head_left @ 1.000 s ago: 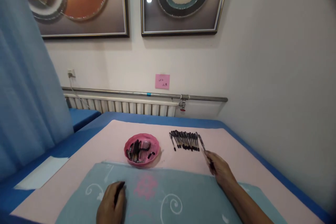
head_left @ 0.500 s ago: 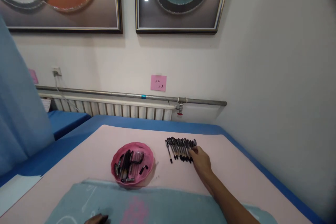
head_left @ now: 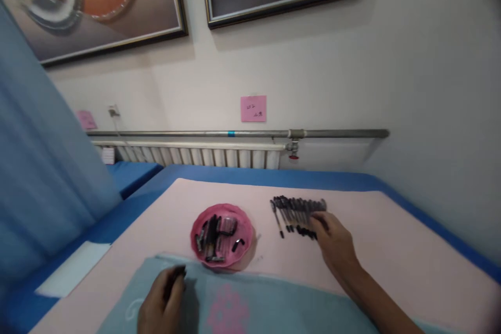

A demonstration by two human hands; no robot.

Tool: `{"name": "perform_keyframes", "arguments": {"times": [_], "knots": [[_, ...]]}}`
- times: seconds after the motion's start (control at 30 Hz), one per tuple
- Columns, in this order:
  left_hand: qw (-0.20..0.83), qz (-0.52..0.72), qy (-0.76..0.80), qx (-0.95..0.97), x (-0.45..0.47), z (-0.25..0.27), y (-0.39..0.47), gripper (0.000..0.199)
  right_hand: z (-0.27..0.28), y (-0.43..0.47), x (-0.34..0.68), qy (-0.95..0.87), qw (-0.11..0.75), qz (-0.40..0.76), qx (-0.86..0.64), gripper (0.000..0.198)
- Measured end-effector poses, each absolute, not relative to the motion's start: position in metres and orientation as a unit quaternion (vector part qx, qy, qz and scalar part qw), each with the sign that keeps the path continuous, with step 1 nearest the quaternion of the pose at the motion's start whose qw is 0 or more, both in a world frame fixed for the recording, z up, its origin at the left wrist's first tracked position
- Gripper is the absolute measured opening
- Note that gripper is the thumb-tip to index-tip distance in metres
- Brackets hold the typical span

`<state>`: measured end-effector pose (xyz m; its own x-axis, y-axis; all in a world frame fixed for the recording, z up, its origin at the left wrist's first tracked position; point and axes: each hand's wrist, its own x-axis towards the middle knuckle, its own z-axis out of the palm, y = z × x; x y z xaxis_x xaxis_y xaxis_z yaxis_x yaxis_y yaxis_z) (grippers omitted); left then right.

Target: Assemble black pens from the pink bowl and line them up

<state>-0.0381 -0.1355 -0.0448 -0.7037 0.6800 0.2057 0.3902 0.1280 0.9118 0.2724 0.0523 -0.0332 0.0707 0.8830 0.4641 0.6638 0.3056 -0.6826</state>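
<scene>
A row of black-capped pens [head_left: 299, 214] lies side by side on the pink sheet, with one pen [head_left: 277, 219] slightly apart at the left end. My right hand [head_left: 336, 240] is at the right end of this row, its thumb and fingers pinched on a pen there and partly hiding it. Left of the row stands a round pink basket [head_left: 250, 232] holding several pens and loose black parts. Over the blue-green cloth, nearer to me, my left hand [head_left: 162, 300] is closed. Something small and dark shows at its fingertips, too blurred to name.
The pink sheet [head_left: 395, 271] covers a blue bed [head_left: 270, 175]. A blue-green cloth [head_left: 289, 302] lies along the near side. White paper [head_left: 74, 269] rests at the left, beside a blue curtain [head_left: 58, 130]. Behind are a radiator [head_left: 235, 158] and a pipe [head_left: 336, 133].
My left hand has come up further into view, over the cloth. The view has tilted and shifted, so the basket and pens appear further right. My right hand stays at the row's right end.
</scene>
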Motion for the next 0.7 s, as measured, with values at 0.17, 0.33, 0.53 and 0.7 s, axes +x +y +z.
{"name": "perform_keyframes", "arguments": {"times": [0.17,0.33,0.53,0.7], "knots": [[0.185,0.625,0.675,0.346,-0.053,0.012,-0.063,0.03,-0.033,0.015,0.218,-0.822,0.395,0.141,-0.386,0.014],[0.197,0.647,0.656,0.335,-0.063,0.008,0.006,0.026,-0.047,0.002,0.189,-0.882,0.329,0.106,-0.321,0.018],[0.167,0.62,0.689,0.336,-0.073,-0.017,0.022,0.022,-0.064,0.024,0.178,-0.874,0.287,0.144,-0.365,0.019],[0.152,0.498,0.728,0.446,-0.08,-0.014,0.01,0.019,-0.063,0.048,0.155,-0.787,0.318,0.23,-0.475,0.02]]}}
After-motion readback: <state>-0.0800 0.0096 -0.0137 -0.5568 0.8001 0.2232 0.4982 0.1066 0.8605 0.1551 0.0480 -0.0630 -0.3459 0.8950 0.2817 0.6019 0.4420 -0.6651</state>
